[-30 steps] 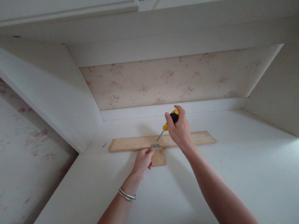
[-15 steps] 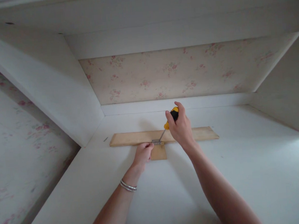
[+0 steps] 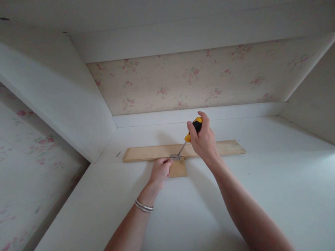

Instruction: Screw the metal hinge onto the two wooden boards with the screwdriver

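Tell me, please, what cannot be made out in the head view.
Head view:
- Screwdriver: tip too small to tell whether it sits in a screw of the hinge.
- Small wooden board: left edge hidden by left grip.
- White tabletop: cut off by right picture edge.

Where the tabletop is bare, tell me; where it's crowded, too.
Widest: the white tabletop right of the right forearm, up to the right side panel, bar a faint speck. Another lies between the left forearm and the tabletop's left edge. The middle is crowded: left hand, right hand, screwdriver and hinge cluster at the long board and short board.
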The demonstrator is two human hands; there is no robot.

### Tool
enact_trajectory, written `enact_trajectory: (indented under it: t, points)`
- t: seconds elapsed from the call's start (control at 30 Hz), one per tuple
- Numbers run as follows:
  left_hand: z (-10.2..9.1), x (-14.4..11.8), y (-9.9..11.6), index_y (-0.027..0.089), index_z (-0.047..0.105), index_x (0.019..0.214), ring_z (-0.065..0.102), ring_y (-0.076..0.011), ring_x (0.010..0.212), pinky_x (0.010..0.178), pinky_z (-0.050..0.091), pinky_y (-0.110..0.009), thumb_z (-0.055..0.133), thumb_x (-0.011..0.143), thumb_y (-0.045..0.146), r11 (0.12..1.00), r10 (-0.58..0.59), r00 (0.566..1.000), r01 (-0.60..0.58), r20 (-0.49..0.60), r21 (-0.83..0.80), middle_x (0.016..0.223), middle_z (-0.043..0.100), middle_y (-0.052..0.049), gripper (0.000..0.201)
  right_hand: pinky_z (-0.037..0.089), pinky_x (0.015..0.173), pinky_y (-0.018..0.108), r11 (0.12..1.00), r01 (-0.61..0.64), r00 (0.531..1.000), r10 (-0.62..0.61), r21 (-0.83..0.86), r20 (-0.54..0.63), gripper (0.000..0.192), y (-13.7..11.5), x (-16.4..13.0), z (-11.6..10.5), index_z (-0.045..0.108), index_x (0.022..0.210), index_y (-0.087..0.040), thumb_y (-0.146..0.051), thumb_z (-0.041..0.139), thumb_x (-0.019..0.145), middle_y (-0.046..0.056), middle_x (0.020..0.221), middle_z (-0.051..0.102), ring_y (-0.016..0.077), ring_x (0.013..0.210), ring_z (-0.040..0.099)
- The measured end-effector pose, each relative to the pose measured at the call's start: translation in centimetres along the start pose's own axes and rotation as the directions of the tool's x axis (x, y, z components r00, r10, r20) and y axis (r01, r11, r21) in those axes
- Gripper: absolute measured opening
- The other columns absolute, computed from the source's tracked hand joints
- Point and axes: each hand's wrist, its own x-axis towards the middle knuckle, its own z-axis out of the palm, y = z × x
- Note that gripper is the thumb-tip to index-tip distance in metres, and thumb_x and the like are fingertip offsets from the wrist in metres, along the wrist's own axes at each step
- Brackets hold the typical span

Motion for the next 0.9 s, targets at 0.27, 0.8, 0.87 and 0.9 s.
enact_trajectory:
  t: [0.27, 0.8, 0.87, 0.9]
  points:
    - [0.1, -0.2, 0.3, 0.017, 0.053, 0.066, 0.031, -0.0065, 0.035, 0.036, 0.015, -0.019, 0.056, 0.074, 0.041, 1.000, -0.002, 1.000, 0.002, -0.005, -0.015, 0.041, 0.033, 0.007, 0.025, 0.043, 0.072, 0.037, 0.986, 0.152, 0.957, -0.127, -0.075, 0.262, 0.054, -2.5, 0.7, -0.8, 0.025, 0.138, -0.017, -0.043, 0.033, 0.092, 0.014, 0.106, 0.060, 0.0269, 0.085, 0.060]
    - [-0.1, -0.3, 0.3, 0.018, 0.048, 0.059, 0.032, -0.0066, 0.035, 0.036, 0.016, -0.020, 0.056, 0.074, 0.037, 1.000, 0.011, 1.000, -0.011, -0.007, -0.016, 0.040, 0.033, 0.007, 0.026, 0.043, 0.061, 0.036, 0.670, 0.356, 0.903, -0.068, -0.651, 0.423, 0.044, -7.0, 4.1, -1.0, 0.057, 0.094, -0.013, -0.053, 0.040, 0.087, 0.018, 0.077, 0.064, 0.0315, 0.075, 0.062]
    - [-0.2, -0.3, 0.3, 0.018, 0.047, 0.058, 0.032, -0.0066, 0.035, 0.036, 0.016, -0.020, 0.056, 0.074, 0.037, 1.000, 0.018, 1.000, -0.018, -0.006, -0.019, 0.040, 0.034, 0.007, 0.027, 0.044, 0.061, 0.037, 0.662, 0.408, 0.865, -0.060, -0.629, 0.498, 0.040, -7.3, 4.8, -1.0, 0.058, 0.095, -0.013, -0.048, 0.043, 0.086, 0.018, 0.080, 0.065, 0.0323, 0.077, 0.062]
    - [-0.2, -0.3, 0.3, 0.018, 0.048, 0.059, 0.032, -0.0066, 0.035, 0.036, 0.016, -0.020, 0.057, 0.074, 0.037, 1.000, 0.020, 1.000, -0.020, -0.005, -0.020, 0.040, 0.034, 0.007, 0.026, 0.045, 0.062, 0.037, 0.665, 0.430, 0.841, -0.049, -0.611, 0.539, 0.037, -7.4, 5.3, -0.9, 0.058, 0.097, -0.013, -0.045, 0.044, 0.085, 0.018, 0.081, 0.065, 0.0327, 0.079, 0.062]
